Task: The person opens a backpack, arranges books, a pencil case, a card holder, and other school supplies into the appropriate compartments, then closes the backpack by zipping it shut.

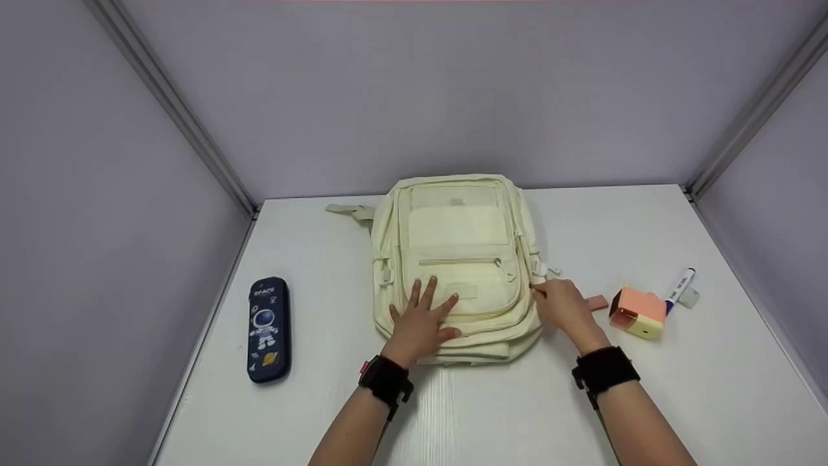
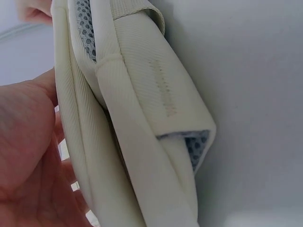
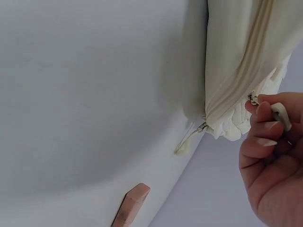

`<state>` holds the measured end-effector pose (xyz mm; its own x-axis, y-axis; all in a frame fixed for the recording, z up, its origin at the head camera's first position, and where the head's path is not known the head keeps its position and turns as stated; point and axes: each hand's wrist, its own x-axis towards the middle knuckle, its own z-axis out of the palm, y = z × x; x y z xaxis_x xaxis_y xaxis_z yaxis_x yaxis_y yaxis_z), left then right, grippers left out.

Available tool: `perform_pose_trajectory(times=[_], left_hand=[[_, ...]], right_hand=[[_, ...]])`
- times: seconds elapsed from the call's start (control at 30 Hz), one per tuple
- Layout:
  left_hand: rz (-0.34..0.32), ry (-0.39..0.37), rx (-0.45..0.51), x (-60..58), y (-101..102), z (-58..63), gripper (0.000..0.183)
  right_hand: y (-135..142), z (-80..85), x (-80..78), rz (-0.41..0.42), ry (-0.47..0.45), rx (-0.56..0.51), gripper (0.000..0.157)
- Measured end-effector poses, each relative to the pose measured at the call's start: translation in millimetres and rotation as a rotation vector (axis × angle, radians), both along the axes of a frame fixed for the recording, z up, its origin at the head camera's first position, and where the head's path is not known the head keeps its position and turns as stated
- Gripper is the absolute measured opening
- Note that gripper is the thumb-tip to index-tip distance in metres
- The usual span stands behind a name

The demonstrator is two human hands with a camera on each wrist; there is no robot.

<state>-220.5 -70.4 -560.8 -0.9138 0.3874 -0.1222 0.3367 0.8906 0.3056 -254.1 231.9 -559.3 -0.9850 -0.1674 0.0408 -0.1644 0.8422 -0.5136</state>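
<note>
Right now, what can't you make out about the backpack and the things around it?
Backpack interior: head view, hidden by its own fabric.
Left grip: left wrist view, cut off by the left edge and partly covered by the backpack.
Pink bar: right wrist view, cut off by the bottom edge.
Marker: head view, lettering too small to read.

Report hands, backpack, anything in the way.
Left hand spread on backpack. Right hand pinching zipper pull. Backpack front-up on table. Pink block near right hand, not visibly blocking.

Soft light casts a broad, hazy shadow (image 3: pixel 109 146) over the right wrist view's tabletop (image 3: pixel 57 208).
</note>
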Motion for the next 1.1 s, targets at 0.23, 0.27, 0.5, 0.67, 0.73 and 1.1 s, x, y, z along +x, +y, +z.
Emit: perform_pose_trajectory(times=[0.23,0.27,0.5,0.67,0.73,1.1], left_hand=[[0.003,0.003,-0.005,-0.4,0,0.6,0.071],[0.004,-0.001,-0.005,-0.5,0,0.9,0.071],[0.012,-0.022,0.010,-1.7,-1,1.3,0.071],[0.015,-0.027,0.036,-1.4,-2,0.6,0.071],[0.010,-0.030,0.043,-1.0,-2,0.6,0.072],[-0.020,-0.105,0.108,-4.2,-12,4.7,0.078]], right_hand=[[-1,-2.5,14.9,0.012,-0.007,-0.020,0.029],[-2,-2.0,16.9,0.018,-0.009,-0.022,0.033],[-7,3.4,30.7,0.060,-0.018,-0.036,0.038],[-10,7.5,37.2,0.076,-0.024,-0.030,0.041],[-11,8.9,38.8,0.074,-0.033,-0.030,0.042],[-17,16.4,45.1,0.061,-0.093,-0.061,0.036]])
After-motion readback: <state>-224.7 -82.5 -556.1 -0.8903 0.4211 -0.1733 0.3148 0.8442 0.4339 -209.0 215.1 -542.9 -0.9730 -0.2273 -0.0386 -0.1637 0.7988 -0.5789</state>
